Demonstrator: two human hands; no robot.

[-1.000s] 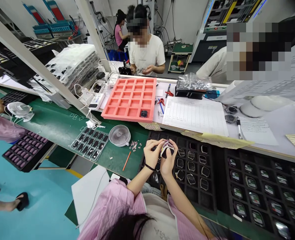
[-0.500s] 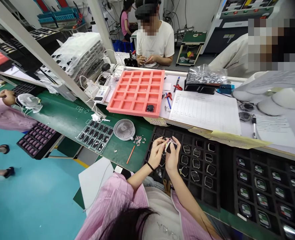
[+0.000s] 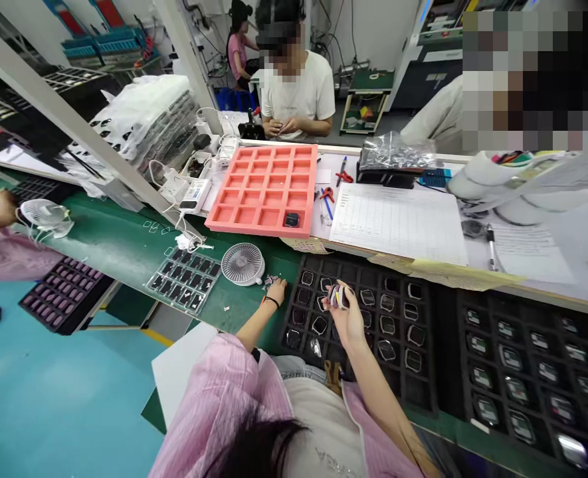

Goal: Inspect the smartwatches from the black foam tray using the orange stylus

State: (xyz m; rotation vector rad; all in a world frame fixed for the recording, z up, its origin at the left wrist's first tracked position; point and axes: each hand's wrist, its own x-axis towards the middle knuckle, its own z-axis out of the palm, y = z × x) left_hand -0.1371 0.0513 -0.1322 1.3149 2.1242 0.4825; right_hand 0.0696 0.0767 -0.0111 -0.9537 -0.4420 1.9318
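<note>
My right hand [image 3: 349, 318] is closed around a small watch-like case [image 3: 339, 296] with white, purple and yellow showing, above the black tray. Its far side is hidden by my fingers. My left hand [image 3: 276, 292] is down on the green mat, fingers drawn together beside a heap of small scraps [image 3: 270, 280]; what lies under the fingertips, if anything, is too small to make out. An orange stick [image 3: 262, 301] shows partly past my left wrist. Below my right hand, the black compartment tray [image 3: 341, 260] bears several square watch frames [image 3: 386, 324].
A small white fan [image 3: 242, 263] and a clear tray of black pieces [image 3: 184, 275] stand to the left. Behind are a pink tray [image 3: 261, 229] and paper sheets [image 3: 398, 219]. Another black tray [image 3: 497, 362] lies right. Co-workers sit opposite and at left.
My left hand has left the case and moved left and down to the scraps on the mat. My right hand keeps the case, now turned differently. The view has shifted slightly.
</note>
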